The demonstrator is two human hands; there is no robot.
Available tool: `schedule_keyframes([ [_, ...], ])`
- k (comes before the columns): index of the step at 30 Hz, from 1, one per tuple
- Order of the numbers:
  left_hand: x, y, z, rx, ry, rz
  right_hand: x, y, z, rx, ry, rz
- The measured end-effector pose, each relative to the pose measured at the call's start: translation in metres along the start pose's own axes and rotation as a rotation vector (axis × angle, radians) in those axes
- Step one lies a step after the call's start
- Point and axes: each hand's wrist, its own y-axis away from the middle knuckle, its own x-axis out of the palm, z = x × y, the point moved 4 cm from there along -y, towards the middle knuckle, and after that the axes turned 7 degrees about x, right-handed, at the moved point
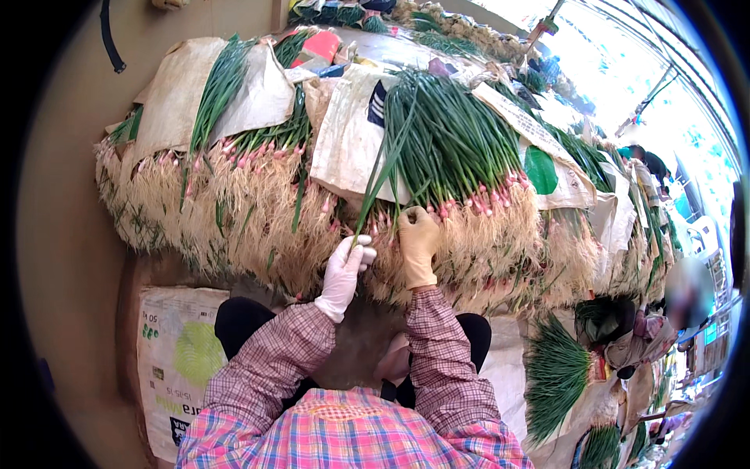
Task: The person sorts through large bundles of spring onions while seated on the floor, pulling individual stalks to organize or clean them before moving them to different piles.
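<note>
1. At the near edge of the onion pile point(258, 211), L hand point(342, 275) (white glove) is pinching a green stalk point(370, 197) by its lower end; best be using light pressure, as it'd prob. bruise.
2. R hand point(419, 244) (tan glove) is curling its fingers in beside it; can't tell if it's gripping anything.
3. Fanned onions point(457, 141) are lying just beyond, bulbs point(486, 205) facing the person; worth lining up ends & easing roots point(484, 238) apart, w/o yanking.

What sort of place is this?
Probably a produce-sorting area: a long heap of pink-bulbed green onions with pale stringy roots, flattened off-white sacks over parts of it, and a fanned bundle of green leaves lower right.
</note>
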Motion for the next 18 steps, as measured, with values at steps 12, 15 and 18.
schedule_keyframes([
  [12, 0.017, 0.006, 0.015, -0.078, 0.012, -0.011, 0.029, 0.066, -0.015, 0.553, -1.101, 0.596],
  [15, 0.016, 0.008, 0.008, 0.021, -0.106, 0.014, 0.026, 0.065, -0.015, 0.582, -1.171, 0.506],
  [18, 0.031, 0.016, -0.004, 0.085, -0.353, 0.029, 0.014, 0.037, -0.057, 0.209, -0.613, 0.299],
])
